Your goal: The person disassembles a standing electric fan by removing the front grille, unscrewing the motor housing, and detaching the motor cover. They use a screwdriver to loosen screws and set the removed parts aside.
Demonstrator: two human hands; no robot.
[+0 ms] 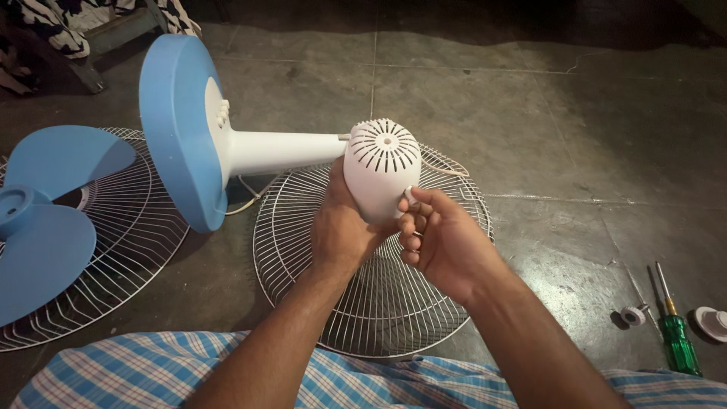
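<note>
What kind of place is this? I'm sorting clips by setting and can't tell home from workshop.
Probably a home floor used for repair, not a fitted workshop: bare concrete floor, no bench. A dismantled pedestal fan lies on it, with its motor housing, wire grille and blue blades, beside a green screwdriver.

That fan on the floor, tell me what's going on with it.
A person has a white and blue pedestal fan lying on its side on the grey concrete floor. The left hand cups the white vented plastic motor housing, while the right hand touches its lower edge. One white wire grille lies beneath; the blue blade rests on another. A green-handled screwdriver lies at right.
</note>
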